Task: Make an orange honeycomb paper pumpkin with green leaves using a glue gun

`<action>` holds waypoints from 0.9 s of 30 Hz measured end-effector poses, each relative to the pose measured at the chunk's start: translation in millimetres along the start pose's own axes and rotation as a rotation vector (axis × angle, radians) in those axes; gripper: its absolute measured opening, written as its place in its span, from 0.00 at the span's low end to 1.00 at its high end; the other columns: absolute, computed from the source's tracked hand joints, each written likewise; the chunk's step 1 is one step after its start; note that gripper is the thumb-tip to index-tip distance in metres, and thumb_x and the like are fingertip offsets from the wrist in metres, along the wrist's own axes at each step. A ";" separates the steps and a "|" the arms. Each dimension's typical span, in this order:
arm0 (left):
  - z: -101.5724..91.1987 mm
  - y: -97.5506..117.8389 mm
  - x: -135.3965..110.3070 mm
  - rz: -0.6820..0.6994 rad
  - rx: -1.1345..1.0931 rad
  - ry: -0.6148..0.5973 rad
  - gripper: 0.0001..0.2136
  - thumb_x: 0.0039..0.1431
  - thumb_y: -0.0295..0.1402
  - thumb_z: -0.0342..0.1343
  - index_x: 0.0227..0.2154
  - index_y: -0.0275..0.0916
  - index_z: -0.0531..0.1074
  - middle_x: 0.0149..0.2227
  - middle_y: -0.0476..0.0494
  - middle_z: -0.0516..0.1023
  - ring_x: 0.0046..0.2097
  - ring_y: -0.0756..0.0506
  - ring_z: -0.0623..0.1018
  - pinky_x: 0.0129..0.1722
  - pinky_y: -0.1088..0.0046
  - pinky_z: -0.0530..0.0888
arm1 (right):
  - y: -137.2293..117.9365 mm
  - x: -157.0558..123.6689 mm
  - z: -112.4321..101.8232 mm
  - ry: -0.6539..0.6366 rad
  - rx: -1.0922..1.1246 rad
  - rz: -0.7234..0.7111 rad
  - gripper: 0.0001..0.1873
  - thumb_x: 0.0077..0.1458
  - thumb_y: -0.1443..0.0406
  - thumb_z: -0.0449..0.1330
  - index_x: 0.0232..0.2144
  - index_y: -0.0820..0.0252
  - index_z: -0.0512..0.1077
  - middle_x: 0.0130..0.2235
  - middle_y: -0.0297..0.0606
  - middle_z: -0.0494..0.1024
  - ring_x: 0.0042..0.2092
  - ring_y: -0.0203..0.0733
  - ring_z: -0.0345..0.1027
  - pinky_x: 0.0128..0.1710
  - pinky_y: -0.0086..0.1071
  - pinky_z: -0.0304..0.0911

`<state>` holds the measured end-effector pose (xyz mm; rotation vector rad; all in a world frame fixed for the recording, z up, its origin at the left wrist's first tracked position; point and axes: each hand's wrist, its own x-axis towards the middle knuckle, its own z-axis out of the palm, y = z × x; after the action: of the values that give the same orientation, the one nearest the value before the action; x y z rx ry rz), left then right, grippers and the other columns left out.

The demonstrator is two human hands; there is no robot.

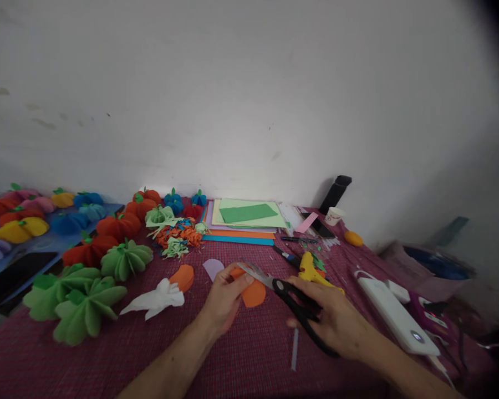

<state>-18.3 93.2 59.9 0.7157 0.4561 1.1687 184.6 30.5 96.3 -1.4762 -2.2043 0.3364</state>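
Black-handled scissors [286, 293] are in my right hand [339, 316], with fingers around the handles and the blades pointing left. Between the thumb and fingers of my left hand [222, 299] is a piece of orange paper [236, 272], right at the scissor tips. Whether the blades bite into it I cannot tell. Just below the blades shows a rounded orange paper shape [254, 295]; its left part is hidden by my left hand. A lilac paper piece [212, 268] lies behind that hand. To its left, a crumpled white tissue [160, 299] touches another orange paper cutout [183, 277].
Green paper pumpkins [89, 313] and red ones [118, 226] fill the left side. Paper scraps [181, 235] and stacked coloured sheets [247, 213] lie at the back. A yellow glue gun [310, 269], white power bank [399, 316] and paper cup [335, 215] stand to the right.
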 end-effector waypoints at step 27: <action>-1.9 -5.3 2.7 0.008 0.050 0.019 0.07 0.40 0.29 0.65 0.25 0.37 0.74 0.26 0.50 0.76 0.29 0.51 0.73 0.32 0.76 0.68 | 5.7 -10.2 2.9 -0.082 0.125 0.034 0.34 0.46 0.54 0.62 0.54 0.56 0.60 0.48 0.45 0.70 0.44 0.48 0.67 0.44 0.41 0.64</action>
<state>-15.1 95.1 54.9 0.7507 0.5008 1.1757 190.8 23.5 88.8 -1.4573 -2.1802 0.5441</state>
